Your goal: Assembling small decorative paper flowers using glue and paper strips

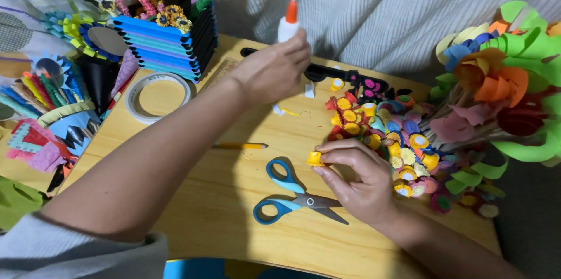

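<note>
My left hand reaches across the wooden table and grips a white glue bottle with an orange tip, held upright near the back edge. Closer to me, my right hand pinches a small yellow rolled paper flower between thumb and fingers, just above the table. Blue-handled scissors lie shut right beside my right hand. A heap of small coloured paper flowers spreads to the right of it.
A roll of tape and a blue-and-black stick box of paper flowers stand at the back left. A yellow pencil lies mid-table. Large paper flowers on sticks fill the right side; paper crafts crowd the left.
</note>
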